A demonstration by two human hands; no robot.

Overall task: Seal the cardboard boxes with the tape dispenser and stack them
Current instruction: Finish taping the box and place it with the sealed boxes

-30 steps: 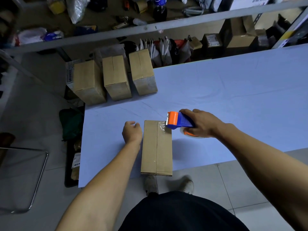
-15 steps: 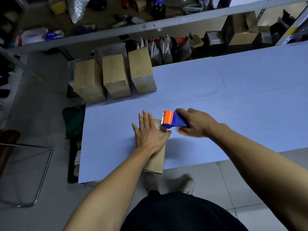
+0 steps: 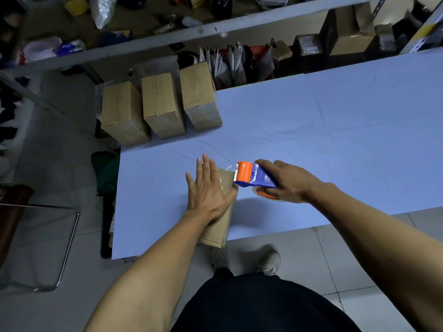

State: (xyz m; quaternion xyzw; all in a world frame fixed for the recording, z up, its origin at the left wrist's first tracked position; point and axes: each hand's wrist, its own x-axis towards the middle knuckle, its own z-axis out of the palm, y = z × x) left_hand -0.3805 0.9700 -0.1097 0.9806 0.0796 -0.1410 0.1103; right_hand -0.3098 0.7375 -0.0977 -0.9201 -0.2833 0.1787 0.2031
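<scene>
Table [image 3: 311, 130] bears cardboard box [image 3: 217, 226] under flat left hand [image 3: 208, 190]; right hand [image 3: 287, 180] grips tape dispenser [image 3: 254, 176].

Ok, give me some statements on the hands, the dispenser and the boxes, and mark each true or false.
1. The left hand lies flat on the box near the table's front edge. True.
2. The right hand holds a green tape dispenser. False: the tape dispenser is orange and blue.
3. Three boxes stand in a row at the table's far left corner. True.
4. The dispenser rests on the floor. False: it is held beside the box's far end, over the table.
</scene>
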